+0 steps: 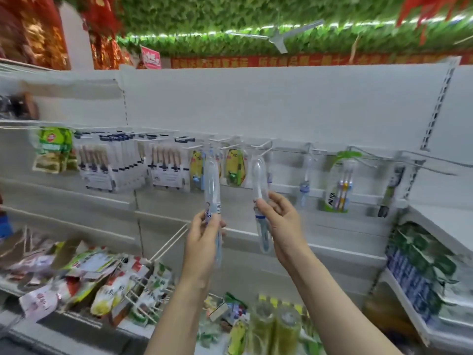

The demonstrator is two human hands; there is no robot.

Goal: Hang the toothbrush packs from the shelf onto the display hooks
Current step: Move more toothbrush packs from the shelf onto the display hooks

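Observation:
My left hand (203, 234) grips a clear tube toothbrush pack (212, 185) upright, its top close under a white display hook (213, 144). My right hand (280, 221) pinches a second clear toothbrush pack (258, 175), whose top sits just below another hook (263, 146). Whether either pack is on its hook is blurred. Along the same rail hang boxed toothbrush sets (110, 165), yellow kids' packs (234, 166) and a green three-brush pack (340, 180).
Long bare hooks (422, 160) stick out at the right of the rail. Below left, a wire basket (143, 293) holds several snack bags. More packs lie on the lower shelf (238, 319). A side shelf with blue and green packs (419, 267) stands at the right.

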